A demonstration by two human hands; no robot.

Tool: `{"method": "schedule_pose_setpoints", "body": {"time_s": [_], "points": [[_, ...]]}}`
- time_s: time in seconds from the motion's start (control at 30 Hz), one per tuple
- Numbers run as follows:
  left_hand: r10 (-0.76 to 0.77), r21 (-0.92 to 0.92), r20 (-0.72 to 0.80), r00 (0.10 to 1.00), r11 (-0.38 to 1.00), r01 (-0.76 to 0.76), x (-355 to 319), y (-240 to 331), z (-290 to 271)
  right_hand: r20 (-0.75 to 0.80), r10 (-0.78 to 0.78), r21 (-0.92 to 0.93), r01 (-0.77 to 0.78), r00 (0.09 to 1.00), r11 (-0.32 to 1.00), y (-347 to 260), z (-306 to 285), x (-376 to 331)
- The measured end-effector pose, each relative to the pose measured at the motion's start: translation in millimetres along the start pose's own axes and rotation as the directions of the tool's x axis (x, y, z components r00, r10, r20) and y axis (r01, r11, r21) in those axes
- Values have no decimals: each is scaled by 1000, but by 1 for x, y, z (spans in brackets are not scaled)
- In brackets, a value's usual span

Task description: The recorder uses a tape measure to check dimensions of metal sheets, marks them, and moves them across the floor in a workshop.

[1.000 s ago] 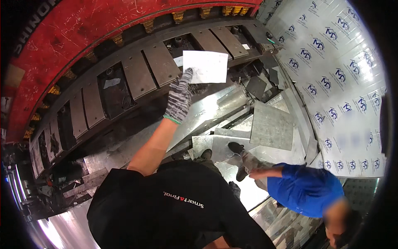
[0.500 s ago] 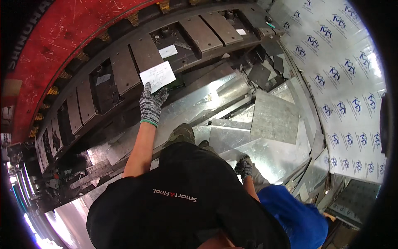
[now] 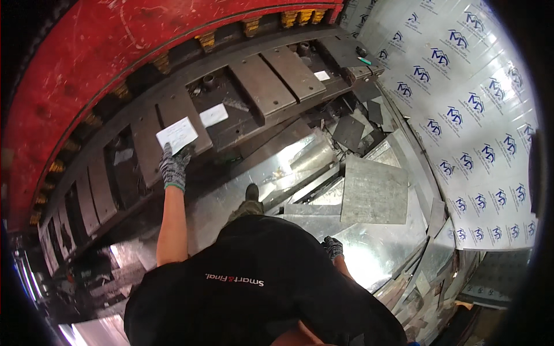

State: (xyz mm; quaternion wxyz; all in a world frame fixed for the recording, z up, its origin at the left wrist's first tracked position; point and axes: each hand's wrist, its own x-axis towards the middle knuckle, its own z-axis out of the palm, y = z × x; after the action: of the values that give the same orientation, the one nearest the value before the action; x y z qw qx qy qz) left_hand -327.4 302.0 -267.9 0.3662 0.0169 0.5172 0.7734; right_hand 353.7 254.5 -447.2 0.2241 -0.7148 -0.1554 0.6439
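The black-and-white-gloved left hand (image 3: 174, 168) holds a rectangular white paper sheet (image 3: 178, 135); just right of that hand lies a second white paper (image 3: 213, 115). Whether the gloved right hand (image 3: 333, 248) grips anything I cannot tell; beyond it lies a square grey metal plate (image 3: 374, 191).

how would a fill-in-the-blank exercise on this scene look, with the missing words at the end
1. The white rectangular paper is held in the person's ____ hand.
2. A second white paper sheet lies farther toward the picture's ____ side than the held one.
3. The large scratched metal machine body at the upper left is painted ____.
4. The tall white panel is printed with repeated marks coloured ____.

Missing words: left; right; red; blue.
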Motion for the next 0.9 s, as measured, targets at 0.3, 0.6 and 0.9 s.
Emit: {"method": "schedule_pose_setpoints", "body": {"time_s": [0.3,0.6,0.9], "points": [[-176,69,-263,948,977,201,131,4,-34,103,-129,-138,143,986,980,-125,142,78],[-134,256,-408,903,933,254,157,15,-41,136,-376,-173,395,917,902,-253,177,122],[239,336,-338,910,934,-120,167,3,-88,134,-905,-667,712,403,218,-552,183,245]]}}
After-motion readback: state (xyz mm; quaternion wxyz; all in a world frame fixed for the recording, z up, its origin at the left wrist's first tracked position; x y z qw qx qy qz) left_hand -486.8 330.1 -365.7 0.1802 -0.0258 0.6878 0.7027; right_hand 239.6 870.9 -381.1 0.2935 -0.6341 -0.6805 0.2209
